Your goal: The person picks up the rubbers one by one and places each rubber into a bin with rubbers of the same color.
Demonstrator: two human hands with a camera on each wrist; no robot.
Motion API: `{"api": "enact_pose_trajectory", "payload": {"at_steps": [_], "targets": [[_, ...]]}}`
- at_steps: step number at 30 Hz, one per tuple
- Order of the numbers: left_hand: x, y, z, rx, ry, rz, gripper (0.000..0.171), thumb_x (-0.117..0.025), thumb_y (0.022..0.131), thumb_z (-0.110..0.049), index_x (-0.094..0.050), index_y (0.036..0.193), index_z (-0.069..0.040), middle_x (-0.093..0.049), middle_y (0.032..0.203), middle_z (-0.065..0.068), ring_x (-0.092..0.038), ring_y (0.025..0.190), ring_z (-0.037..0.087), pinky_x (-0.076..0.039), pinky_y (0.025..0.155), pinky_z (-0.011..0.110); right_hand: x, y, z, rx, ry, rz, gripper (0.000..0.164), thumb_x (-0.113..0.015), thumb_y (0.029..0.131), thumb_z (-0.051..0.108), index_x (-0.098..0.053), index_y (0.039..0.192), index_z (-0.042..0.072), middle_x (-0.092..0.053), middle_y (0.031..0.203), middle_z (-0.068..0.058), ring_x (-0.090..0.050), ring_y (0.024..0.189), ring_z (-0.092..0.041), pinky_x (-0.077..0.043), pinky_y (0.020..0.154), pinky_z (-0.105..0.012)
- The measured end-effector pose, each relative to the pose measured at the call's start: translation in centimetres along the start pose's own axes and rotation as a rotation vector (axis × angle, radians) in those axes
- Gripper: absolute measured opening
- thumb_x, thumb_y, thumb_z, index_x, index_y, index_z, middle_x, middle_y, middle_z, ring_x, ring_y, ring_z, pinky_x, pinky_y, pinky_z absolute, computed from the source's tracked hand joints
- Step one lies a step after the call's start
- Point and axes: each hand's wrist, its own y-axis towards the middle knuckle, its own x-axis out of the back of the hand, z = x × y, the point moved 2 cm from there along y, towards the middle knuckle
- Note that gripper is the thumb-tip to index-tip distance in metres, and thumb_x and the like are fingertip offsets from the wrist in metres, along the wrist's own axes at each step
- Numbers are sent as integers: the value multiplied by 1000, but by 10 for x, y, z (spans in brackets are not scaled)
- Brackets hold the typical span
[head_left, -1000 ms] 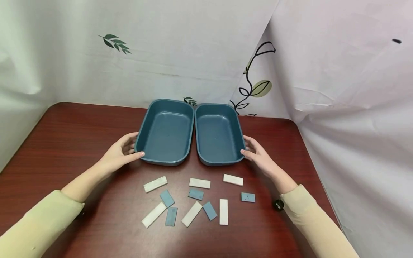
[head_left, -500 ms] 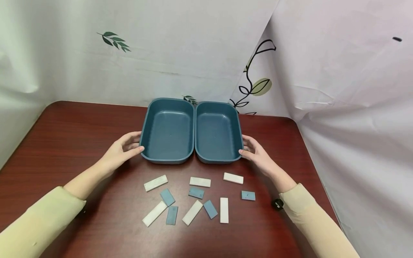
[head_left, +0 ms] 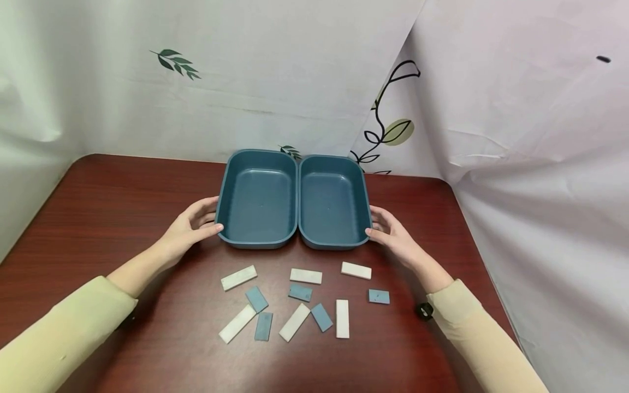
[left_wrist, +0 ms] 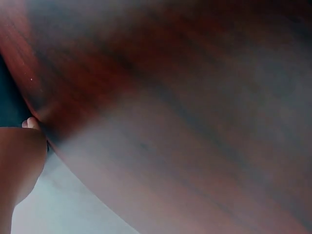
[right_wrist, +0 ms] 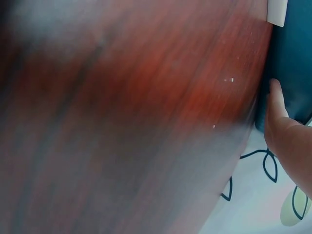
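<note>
Two teal rectangular bins stand side by side at the back of the table, both with bare floors. My left hand [head_left: 189, 226] touches the outer side of the left bin [head_left: 261, 204], its thumb at the near corner of the rim. On the other side, my right hand [head_left: 390, 232] rests against the right bin [head_left: 334, 204], thumb on the near right corner. Neither hand's fingers are fully visible in the head view. In the right wrist view, a straight finger [right_wrist: 277, 100] lies along the teal wall. The left wrist view shows only a little of the hand.
In front of the bins lie several white blocks [head_left: 306, 276] and several blue-grey ones [head_left: 300, 292] on the reddish-brown table [head_left: 147, 185]. A white patterned curtain [head_left: 245, 82] hangs behind the table and along its right side.
The left bin has shifted right, pushed along by my left hand, and the gap between the bins' near ends has narrowed until their rims meet. My right hand stays nearly still.
</note>
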Motion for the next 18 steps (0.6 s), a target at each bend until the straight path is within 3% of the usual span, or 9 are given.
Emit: {"api": "enact_pose_trajectory", "payload": {"at_steps": [4, 11, 18], "targets": [[2, 2, 6, -7, -61, 24, 63, -62, 104, 3, -38, 161, -5, -58, 141, -9, -64, 122, -2, -55, 95, 12, 1, 0, 0, 7, 1, 2, 66, -57, 107, 10, -28, 166, 3, -41, 161, -29, -53, 140, -42, -55, 95, -16], [4, 2, 11, 1, -168, 69, 61, -58, 104, 6, -38, 160, -6, -64, 139, -10, -66, 123, -1, -54, 99, 13, 4, -1, -1, 18, -31, 15, 65, -57, 107, 10, -29, 165, 3, -43, 161, -29, -52, 142, -44, -50, 100, -16], [6, 3, 13, 25, -160, 76, 63, -59, 105, 3, -32, 163, -2, -63, 140, -9, -65, 124, -1, -54, 100, 13, 11, -11, -2, 20, -39, -1, 61, -58, 107, 9, -34, 163, 1, -44, 160, -31, -63, 122, 1, -51, 101, -13]]}}
